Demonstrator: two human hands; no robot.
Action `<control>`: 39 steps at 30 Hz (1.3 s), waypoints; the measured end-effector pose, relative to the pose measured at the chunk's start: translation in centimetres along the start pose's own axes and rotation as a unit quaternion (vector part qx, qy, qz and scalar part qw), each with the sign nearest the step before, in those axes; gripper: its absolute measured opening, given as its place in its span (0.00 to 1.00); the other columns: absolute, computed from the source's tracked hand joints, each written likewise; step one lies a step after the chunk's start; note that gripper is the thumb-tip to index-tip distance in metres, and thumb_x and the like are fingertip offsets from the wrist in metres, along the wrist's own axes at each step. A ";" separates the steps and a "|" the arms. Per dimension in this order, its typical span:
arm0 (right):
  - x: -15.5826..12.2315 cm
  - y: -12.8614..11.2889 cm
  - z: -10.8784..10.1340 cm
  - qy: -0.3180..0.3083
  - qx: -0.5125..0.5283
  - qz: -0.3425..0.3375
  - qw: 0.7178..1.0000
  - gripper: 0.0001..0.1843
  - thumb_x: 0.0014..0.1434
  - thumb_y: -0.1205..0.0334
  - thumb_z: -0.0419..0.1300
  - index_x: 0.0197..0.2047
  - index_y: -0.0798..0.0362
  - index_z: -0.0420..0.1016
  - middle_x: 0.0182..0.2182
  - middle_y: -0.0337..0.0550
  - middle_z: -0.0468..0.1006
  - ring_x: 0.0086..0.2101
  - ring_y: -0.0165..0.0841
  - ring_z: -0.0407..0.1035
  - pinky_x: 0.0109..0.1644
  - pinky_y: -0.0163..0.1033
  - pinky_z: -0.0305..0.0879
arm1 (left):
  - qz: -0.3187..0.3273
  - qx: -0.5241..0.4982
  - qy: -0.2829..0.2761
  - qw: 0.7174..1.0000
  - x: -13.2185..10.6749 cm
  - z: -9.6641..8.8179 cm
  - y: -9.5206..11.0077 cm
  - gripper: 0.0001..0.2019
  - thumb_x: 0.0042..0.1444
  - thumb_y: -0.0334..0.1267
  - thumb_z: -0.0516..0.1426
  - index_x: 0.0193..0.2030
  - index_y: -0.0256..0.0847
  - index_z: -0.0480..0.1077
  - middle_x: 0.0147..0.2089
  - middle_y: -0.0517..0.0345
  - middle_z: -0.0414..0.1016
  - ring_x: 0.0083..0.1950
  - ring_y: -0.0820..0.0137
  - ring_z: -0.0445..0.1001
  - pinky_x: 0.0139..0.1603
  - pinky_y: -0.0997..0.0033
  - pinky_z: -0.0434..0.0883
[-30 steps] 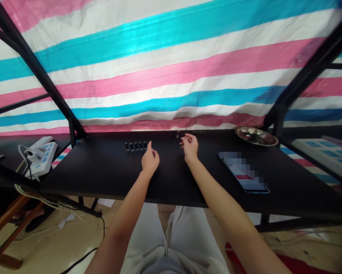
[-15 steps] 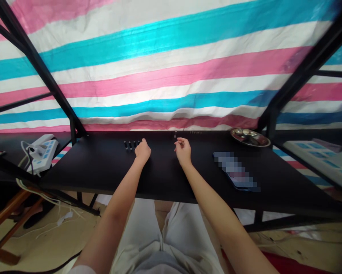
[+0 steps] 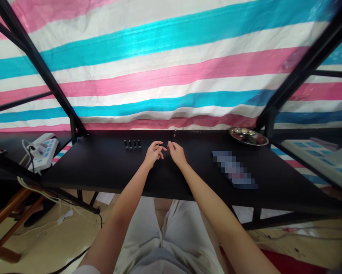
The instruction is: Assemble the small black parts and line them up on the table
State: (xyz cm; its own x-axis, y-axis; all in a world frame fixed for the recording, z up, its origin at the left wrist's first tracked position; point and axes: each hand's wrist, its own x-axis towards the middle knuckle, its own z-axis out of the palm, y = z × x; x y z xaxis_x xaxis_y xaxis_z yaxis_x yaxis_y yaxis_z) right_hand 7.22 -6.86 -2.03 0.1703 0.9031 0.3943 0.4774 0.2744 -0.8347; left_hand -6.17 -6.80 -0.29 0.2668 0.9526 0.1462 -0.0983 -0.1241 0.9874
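My left hand (image 3: pixel 153 153) and my right hand (image 3: pixel 176 152) meet over the middle of the black table (image 3: pixel 108 167). Both pinch a small dark cylinder (image 3: pixel 165 145) held between their fingertips. A row of several small black cylinders (image 3: pixel 132 144) stands upright just left of my left hand. One more small piece (image 3: pixel 174 134) stands beyond my right hand, and a line of tiny pieces (image 3: pixel 195 132) lies near the table's far edge.
A phone (image 3: pixel 234 169) lies on the table to the right. A metal dish (image 3: pixel 248 136) sits at the far right corner. A white power strip (image 3: pixel 42 149) with cables rests at the left. Black frame bars rise on both sides before a striped tarp.
My left hand went to the row of cylinders, took one, and the row is one shorter. Both hands then came together at the centre on that piece.
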 end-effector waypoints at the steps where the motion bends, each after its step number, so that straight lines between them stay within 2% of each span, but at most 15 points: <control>1: -0.1 -0.2 0.0 -0.013 -0.007 -0.003 1.000 0.25 0.58 0.43 0.42 0.23 0.52 0.64 0.23 0.41 0.71 0.27 0.31 0.64 0.34 0.35 0.59 | 0.000 -0.009 -0.013 1.000 -0.2 0.0 0.2 0.13 0.52 0.36 0.52 0.45 0.37 0.59 0.34 0.55 0.74 0.17 0.80 0.66 0.16 0.81 0.54; 5: -0.4 -0.4 -0.1 -0.026 -0.035 -0.030 0.999 0.27 0.59 0.41 0.37 0.20 0.51 0.59 0.20 0.39 0.67 0.24 0.30 0.61 0.30 0.34 0.56 | 0.003 -0.003 -0.031 1.000 -0.7 0.1 0.5 0.13 0.53 0.37 0.52 0.45 0.36 0.59 0.33 0.56 0.73 0.17 0.80 0.67 0.15 0.81 0.53; 10: -0.6 -0.6 -0.3 -0.021 -0.096 -0.054 0.994 0.29 0.59 0.40 0.32 0.19 0.50 0.56 0.18 0.40 0.65 0.22 0.30 0.59 0.28 0.34 0.54 | 0.028 0.096 -0.017 0.995 -0.8 -0.1 -0.2 0.12 0.56 0.40 0.49 0.44 0.37 0.60 0.26 0.62 0.70 0.14 0.81 0.63 0.17 0.80 0.58; 18: -0.6 -0.6 -0.2 -0.015 -0.148 -0.078 0.986 0.30 0.61 0.43 0.30 0.19 0.50 0.57 0.18 0.42 0.66 0.22 0.31 0.60 0.29 0.35 0.53 | 0.075 0.250 0.016 0.965 -1.1 -0.3 -0.5 0.12 0.59 0.42 0.44 0.42 0.40 0.62 0.22 0.68 0.66 0.15 0.81 0.61 0.23 0.80 0.62; 23: -0.8 -1.0 0.0 -0.016 -0.157 -0.094 0.983 0.30 0.61 0.45 0.29 0.19 0.50 0.57 0.18 0.42 0.66 0.22 0.31 0.59 0.29 0.36 0.52 | 0.085 0.320 0.046 0.943 -1.4 -0.3 -0.2 0.16 0.61 0.45 0.39 0.34 0.40 0.62 0.20 0.66 0.65 0.19 0.79 0.63 0.28 0.79 0.62; 27: -0.9 -1.1 0.0 -0.015 -0.158 -0.106 0.982 0.29 0.61 0.45 0.30 0.20 0.50 0.59 0.20 0.43 0.67 0.23 0.31 0.60 0.30 0.36 0.52 | 0.083 0.328 0.063 0.939 -1.5 -0.3 -0.1 0.20 0.62 0.48 0.38 0.28 0.40 0.61 0.19 0.64 0.64 0.20 0.77 0.64 0.29 0.78 0.62; 32: -0.9 -0.9 0.0 -0.019 -0.160 -0.114 0.980 0.29 0.62 0.47 0.31 0.22 0.50 0.61 0.22 0.44 0.69 0.25 0.32 0.62 0.32 0.36 0.54 | 0.072 0.300 0.080 0.948 -1.5 -0.3 -0.3 0.22 0.61 0.51 0.37 0.23 0.40 0.58 0.16 0.64 0.63 0.20 0.76 0.64 0.30 0.77 0.62; 39: -0.8 -0.8 -0.1 -0.006 -0.136 -0.121 0.983 0.26 0.62 0.46 0.35 0.22 0.51 0.59 0.22 0.41 0.67 0.25 0.30 0.61 0.32 0.35 0.55 | 0.062 0.235 0.102 0.965 -1.2 -0.5 -0.5 0.21 0.59 0.53 0.38 0.25 0.40 0.56 0.16 0.66 0.63 0.15 0.78 0.61 0.25 0.77 0.61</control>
State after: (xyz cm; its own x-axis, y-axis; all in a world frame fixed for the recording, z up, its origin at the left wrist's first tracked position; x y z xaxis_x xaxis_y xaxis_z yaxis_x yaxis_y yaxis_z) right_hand 6.83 -7.79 -1.65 0.0147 0.8264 0.5629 0.7164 0.3840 -0.5825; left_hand -6.89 -7.78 -1.03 0.0828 0.9514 0.2966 0.3411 -0.3067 0.8886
